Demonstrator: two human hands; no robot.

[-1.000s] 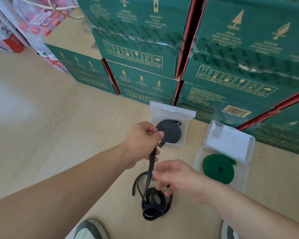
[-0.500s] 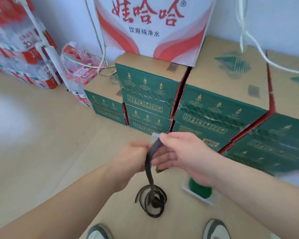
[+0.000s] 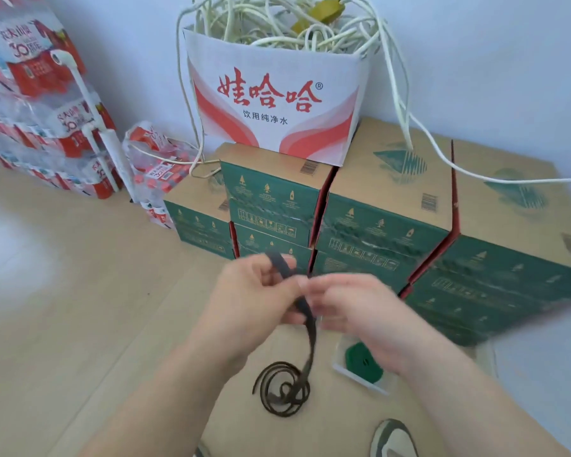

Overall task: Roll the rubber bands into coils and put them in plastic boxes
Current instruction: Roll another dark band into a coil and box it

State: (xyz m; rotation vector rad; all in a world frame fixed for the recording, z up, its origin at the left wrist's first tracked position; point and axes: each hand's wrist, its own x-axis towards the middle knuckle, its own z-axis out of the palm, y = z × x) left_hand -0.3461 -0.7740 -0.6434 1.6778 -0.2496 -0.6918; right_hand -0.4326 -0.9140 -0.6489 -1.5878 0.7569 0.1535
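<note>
A long black rubber band [image 3: 310, 334] hangs from both hands down to a loose loop pile [image 3: 285, 389] on the wooden floor. My left hand [image 3: 254, 291] grips its upper end, which sticks up above the fingers. My right hand [image 3: 346, 308] pinches the band just beside the left hand, a little lower. A clear plastic box [image 3: 365, 377] lies on the floor under my right wrist, with a coiled green band [image 3: 361, 357] in it. The other plastic box is hidden behind my hands.
Green cardboard cartons [image 3: 376, 232] are stacked just beyond my hands. A white and red box [image 3: 274, 110] full of pale cables stands on them. Shrink-wrapped bottle packs [image 3: 37, 110] rise at the far left. My shoe [image 3: 393, 438] shows at the bottom edge.
The view tilted upward, so the cartons and cable box came in. Both hands rose with the black band's end, and my right hand moved up from low on the band to beside the left.
</note>
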